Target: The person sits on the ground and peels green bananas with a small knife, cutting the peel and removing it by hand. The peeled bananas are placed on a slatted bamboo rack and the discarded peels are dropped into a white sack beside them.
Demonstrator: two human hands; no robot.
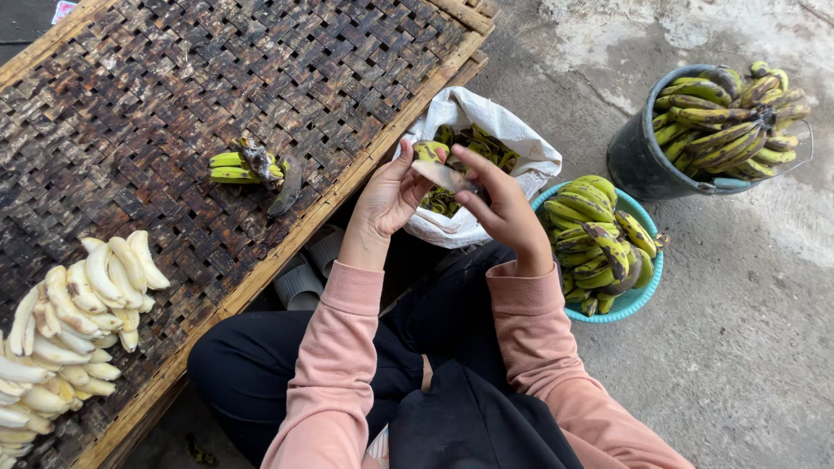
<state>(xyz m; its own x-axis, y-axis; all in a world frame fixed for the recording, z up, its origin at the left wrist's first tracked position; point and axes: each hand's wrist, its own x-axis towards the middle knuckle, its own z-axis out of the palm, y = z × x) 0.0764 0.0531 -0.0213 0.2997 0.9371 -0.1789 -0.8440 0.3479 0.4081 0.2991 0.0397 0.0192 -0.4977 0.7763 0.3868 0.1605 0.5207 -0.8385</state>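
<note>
My left hand (388, 198) and my right hand (502, 208) are raised together over a white sack (512, 139) holding green peels. Between them is a partly peeled banana (437, 172): the left fingers grip its green end, the right fingers pinch the pale flesh or peel. Pink sleeves cover both my forearms. I sit with dark trousers beside a woven bamboo tray (165, 95).
Several peeled pale bananas (74, 321) lie in rows on the tray's near left. A small bunch of green bananas (248, 167) lies mid-tray. A turquoise basin (643, 300) and a dark bucket (634, 161), both full of green bananas, stand on the concrete floor at right.
</note>
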